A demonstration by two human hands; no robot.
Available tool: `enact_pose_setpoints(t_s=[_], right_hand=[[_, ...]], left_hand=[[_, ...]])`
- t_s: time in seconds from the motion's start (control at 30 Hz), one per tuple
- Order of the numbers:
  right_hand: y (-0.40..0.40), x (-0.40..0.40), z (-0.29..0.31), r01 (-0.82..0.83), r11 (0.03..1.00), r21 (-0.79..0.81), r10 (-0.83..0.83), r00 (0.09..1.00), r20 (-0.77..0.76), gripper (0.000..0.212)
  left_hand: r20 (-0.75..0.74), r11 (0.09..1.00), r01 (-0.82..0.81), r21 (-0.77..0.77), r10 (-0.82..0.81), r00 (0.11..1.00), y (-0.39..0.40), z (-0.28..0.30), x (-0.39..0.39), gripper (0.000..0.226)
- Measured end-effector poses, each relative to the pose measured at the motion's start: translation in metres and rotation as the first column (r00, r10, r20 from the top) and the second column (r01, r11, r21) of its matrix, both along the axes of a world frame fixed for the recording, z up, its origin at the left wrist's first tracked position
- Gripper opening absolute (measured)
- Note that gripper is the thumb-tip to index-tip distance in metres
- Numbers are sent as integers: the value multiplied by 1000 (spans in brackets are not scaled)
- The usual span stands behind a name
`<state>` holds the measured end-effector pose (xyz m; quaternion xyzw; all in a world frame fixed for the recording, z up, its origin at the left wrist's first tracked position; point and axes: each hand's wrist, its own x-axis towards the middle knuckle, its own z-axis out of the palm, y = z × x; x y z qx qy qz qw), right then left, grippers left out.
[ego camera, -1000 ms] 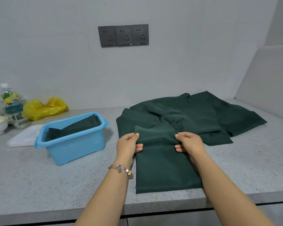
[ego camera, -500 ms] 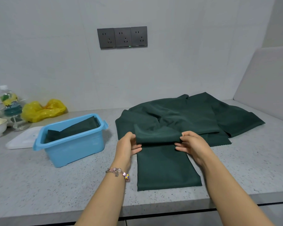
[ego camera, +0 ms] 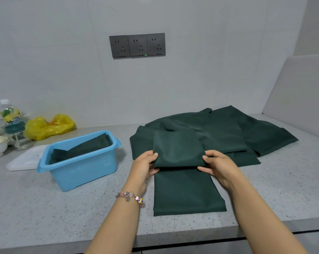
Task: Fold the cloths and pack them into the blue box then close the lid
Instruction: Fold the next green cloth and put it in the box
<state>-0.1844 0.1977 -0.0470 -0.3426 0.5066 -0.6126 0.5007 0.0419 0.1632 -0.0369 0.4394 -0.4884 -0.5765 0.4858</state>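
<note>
Now the far half of the dark green folded cloth strip (ego camera: pixel 187 189) is lifted off the speckled grey surface (ego camera: pixel 45 208) and drawn toward the person, where a second ago it lay flat with both hands at its far edge. The left hand (ego camera: pixel 146 165) pinches the raised fold at its left corner, thumb on top and fingers curled beneath; the right hand (ego camera: pixel 216 165) grips the opposite corner the same way. The lifted flap hangs between the hands, above the strip's middle, so the halving fold looks under way but not yet laid down.

The strip's long axis runs away from the person, its near end pointing at the surface's front edge, below the hands. Beyond the hands lies the heap of unfolded green cloths (ego camera: pixel 224 132). Off to the left of the left hand stands the light blue plastic box (ego camera: pixel 81 169), one folded cloth already inside, and its white lid (ego camera: pixel 24 159) lies further left, so packing seems barely begun.
</note>
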Motion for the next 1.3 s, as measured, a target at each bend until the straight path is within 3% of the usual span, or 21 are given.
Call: enact_pose_setpoints(t_s=[0.13, 0.27, 0.4, 0.53, 0.7, 0.77, 0.93, 1.03, 1.1, 1.17, 1.3], right_hand=[[2, 0, 5, 34, 998, 51, -39, 995, 94, 20], [1, 0, 3, 111, 993, 35, -115, 978, 176, 17], [3, 3, 3, 108, 990, 90, -98, 990, -105, 15], [9, 6, 2, 116, 993, 14, -107, 952, -286, 6], [14, 9, 3, 28, 999, 20, -14, 866, -499, 17], [15, 10, 2, 11, 1000, 26, 7, 795, -606, 20], [11, 14, -6, -97, 995, 8, 54, 476, -878, 19], [12, 14, -14, -125, 992, -5, 38, 338, -941, 22], [15, 9, -18, -51, 999, 3, 12, 180, -984, 23], [20, 5, -20, -11, 1000, 21, 21, 56, -998, 26], [29, 1, -11, -79, 987, 137, 130, -88, -988, 37]], left_hand=[[-76, 999, -32, 21, 33, 997, 1, -1, 0, 17], [-19, 998, -45, 43, 46, 999, 5, -4, -3, 29], [95, 1000, -1, -12, 2, 995, 8, -4, -5, 28], [181, 999, -42, -15, 44, 982, 8, -5, -7, 30], [466, 971, -21, -239, 133, 875, 8, -9, -12, 29], [546, 946, 8, -323, 179, 818, 7, -13, -12, 25], [709, 849, 213, -483, 237, 664, 3, -26, -10, 17], [820, 776, 338, -533, 376, 431, -3, -32, -6, 18], [844, 752, 389, -532, 433, 317, -3, -34, -3, 20], [875, 767, 423, -482, 400, 272, 0, -33, -2, 24], [908, 776, 489, -398, 408, 90, 7, -17, -1, 29]])
